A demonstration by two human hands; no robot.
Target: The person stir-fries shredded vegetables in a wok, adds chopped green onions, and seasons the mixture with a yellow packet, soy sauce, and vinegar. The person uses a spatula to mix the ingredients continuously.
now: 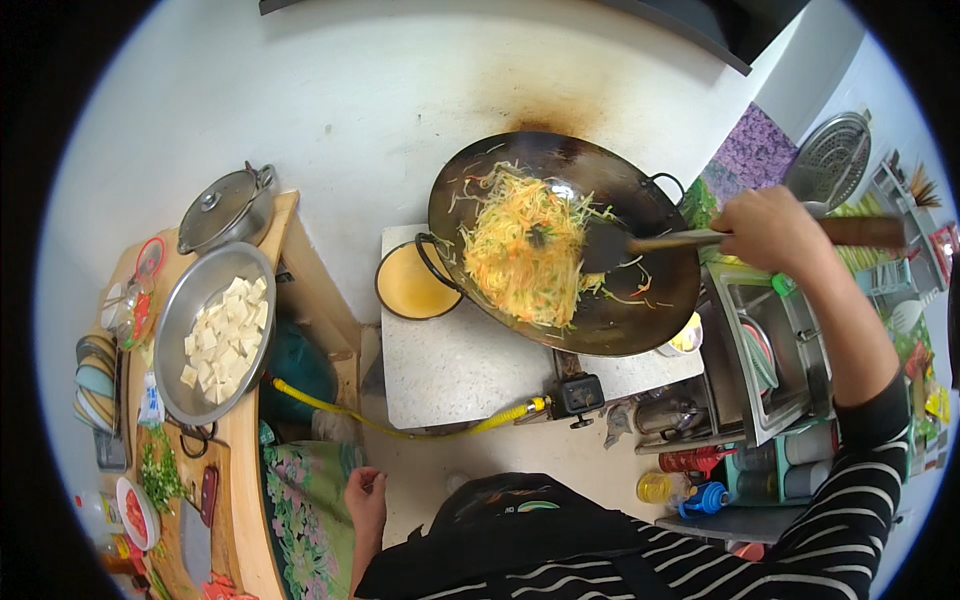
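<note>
My right hand [769, 229] grips the long wooden handle of a wok spatula [675, 240]. Its dark metal blade reaches into a large black wok [660, 300] and touches the edge of a heap of shredded vegetables [525, 255]. The yellow and orange shreds, with bits of green, are blurred in places. Low by my side hangs my left hand [365, 491], its fingers loosely curled and the thumb apart, with nothing seen in it. Closest to it is a green floral cloth [315, 502] below the wooden counter.
A yellow gas hose [465, 431] runs to the burner [581, 394]. Left of the wok sits an enamel basin [418, 285]. The wooden counter [247, 465] holds a steel bowl [172, 352] of tofu cubes [229, 330], a lidded pot [225, 210] and a cleaver [196, 540]. A sink [780, 360] stands right.
</note>
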